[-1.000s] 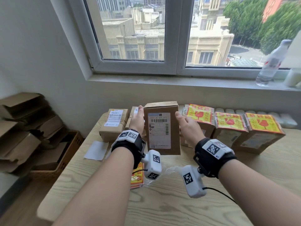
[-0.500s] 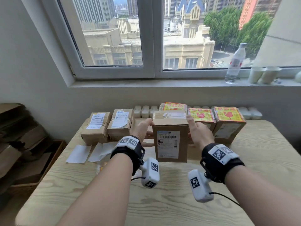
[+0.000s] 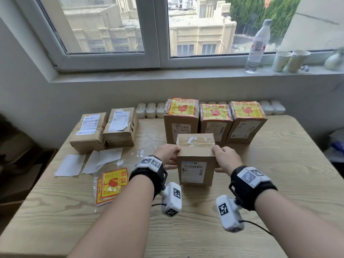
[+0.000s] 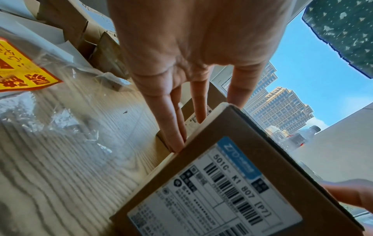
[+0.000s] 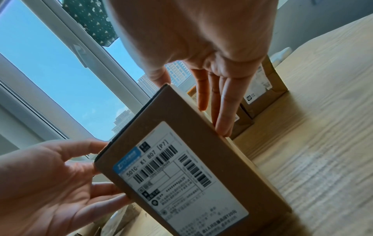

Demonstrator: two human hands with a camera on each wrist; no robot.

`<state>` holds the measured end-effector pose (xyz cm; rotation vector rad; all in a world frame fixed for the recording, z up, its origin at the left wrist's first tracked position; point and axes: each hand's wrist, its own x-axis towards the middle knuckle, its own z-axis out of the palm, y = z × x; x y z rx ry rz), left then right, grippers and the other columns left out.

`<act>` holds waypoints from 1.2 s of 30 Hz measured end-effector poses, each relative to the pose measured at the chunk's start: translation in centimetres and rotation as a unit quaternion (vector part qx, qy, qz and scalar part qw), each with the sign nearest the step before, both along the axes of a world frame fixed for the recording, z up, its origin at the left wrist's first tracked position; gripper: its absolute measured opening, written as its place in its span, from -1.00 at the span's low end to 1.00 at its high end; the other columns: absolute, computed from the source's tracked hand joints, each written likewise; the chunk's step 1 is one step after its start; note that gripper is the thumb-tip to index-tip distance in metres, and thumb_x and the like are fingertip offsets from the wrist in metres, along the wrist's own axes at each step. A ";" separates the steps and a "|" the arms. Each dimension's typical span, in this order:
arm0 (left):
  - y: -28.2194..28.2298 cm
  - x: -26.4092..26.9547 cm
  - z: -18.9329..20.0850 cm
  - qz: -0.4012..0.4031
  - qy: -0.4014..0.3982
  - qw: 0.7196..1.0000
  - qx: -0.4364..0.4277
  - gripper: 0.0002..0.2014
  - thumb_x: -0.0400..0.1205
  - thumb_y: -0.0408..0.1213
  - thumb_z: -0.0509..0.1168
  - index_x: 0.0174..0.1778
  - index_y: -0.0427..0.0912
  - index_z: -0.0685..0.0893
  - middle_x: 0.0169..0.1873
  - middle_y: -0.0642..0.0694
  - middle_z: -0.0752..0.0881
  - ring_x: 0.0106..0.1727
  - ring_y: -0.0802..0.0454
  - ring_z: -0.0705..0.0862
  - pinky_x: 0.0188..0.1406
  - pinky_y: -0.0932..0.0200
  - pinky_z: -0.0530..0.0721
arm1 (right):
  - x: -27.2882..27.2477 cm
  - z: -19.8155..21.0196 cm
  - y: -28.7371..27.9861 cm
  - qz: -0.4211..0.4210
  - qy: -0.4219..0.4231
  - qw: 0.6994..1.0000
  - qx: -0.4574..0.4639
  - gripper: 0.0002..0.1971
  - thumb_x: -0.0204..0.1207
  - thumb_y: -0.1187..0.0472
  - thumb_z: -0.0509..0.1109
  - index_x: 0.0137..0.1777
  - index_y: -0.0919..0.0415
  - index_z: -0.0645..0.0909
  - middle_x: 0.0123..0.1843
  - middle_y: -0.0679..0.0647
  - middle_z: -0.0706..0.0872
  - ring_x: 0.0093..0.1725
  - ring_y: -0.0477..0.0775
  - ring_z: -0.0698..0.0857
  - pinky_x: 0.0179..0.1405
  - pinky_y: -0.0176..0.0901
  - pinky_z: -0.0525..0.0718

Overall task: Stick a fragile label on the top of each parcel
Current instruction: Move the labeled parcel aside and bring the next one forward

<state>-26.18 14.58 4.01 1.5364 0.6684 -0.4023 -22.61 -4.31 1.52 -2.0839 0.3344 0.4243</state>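
A brown parcel (image 3: 195, 164) with a white shipping slip on its front stands upright on the wooden table (image 3: 279, 183); its taped top bears no fragile label. My left hand (image 3: 172, 156) presses its left side and my right hand (image 3: 220, 158) its right side. The wrist views show straight fingers (image 4: 171, 124) (image 5: 224, 111) flat along the parcel's (image 4: 222, 183) (image 5: 181, 167) sides, thumbs at the top edge. A stack of yellow-red fragile labels (image 3: 112, 185) lies in a clear bag to the left.
Three upright parcels (image 3: 181, 118) (image 3: 216, 120) (image 3: 245, 120) with fragile labels on top stand in a row just behind. Two flat unlabelled parcels (image 3: 89, 131) (image 3: 121, 125) lie at back left, white backing sheets (image 3: 69, 164) before them. A bottle (image 3: 257, 47) and cups (image 3: 281, 60) stand on the sill.
Both hands brought the parcel down and toward me, from raised in front of the row to standing on the table. My view dropped lower onto the table.
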 end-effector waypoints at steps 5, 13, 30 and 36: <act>-0.3 -0.1 -1.0 -0.015 0.006 1.000 -0.004 -0.75 0.66 -0.31 0.23 0.25 -0.23 0.59 -0.18 -0.26 0.72 -0.19 -0.11 0.73 -0.18 0.10 0.75 | 0.1 -1.0 -0.3 -0.005 0.019 1.000 -0.010 -0.61 0.53 -0.19 0.18 -0.09 0.16 0.57 -0.03 0.14 0.72 -0.10 0.19 0.77 -0.07 0.09 0.82; -0.6 -0.2 -1.0 -0.009 0.015 1.000 0.004 -0.71 0.63 -0.25 0.26 0.25 -0.23 0.60 -0.08 -0.24 0.72 -0.12 -0.08 0.73 -0.31 0.15 0.75 | 0.2 -1.3 -0.4 0.001 0.015 0.999 -0.040 -0.58 0.51 -0.25 0.15 -0.06 0.12 0.54 -0.03 0.10 0.72 -0.07 0.18 0.75 0.06 0.12 0.75; 11.5 -2.4 -0.7 0.057 -0.039 0.990 0.124 -0.86 0.65 -0.37 0.20 -0.09 -0.13 0.66 -0.33 -0.06 0.65 -0.35 0.06 0.60 -0.33 0.22 0.54 | -0.9 4.2 13.5 0.137 -0.284 0.949 -0.008 -0.80 0.56 0.30 0.29 0.16 0.15 0.59 0.08 0.03 0.63 0.02 -0.02 0.64 -0.03 -0.25 0.57; 19.2 -4.4 -3.1 0.119 -0.013 0.982 0.146 -0.84 0.59 -0.46 0.23 -0.10 -0.18 0.69 -0.35 -0.12 0.70 -0.37 0.00 0.63 -0.38 0.18 0.58 | -0.6 0.9 19.9 0.164 -0.157 0.974 -0.013 -0.74 0.59 0.29 0.21 0.24 0.14 0.57 0.14 0.08 0.69 0.10 0.07 0.68 0.12 -0.04 0.66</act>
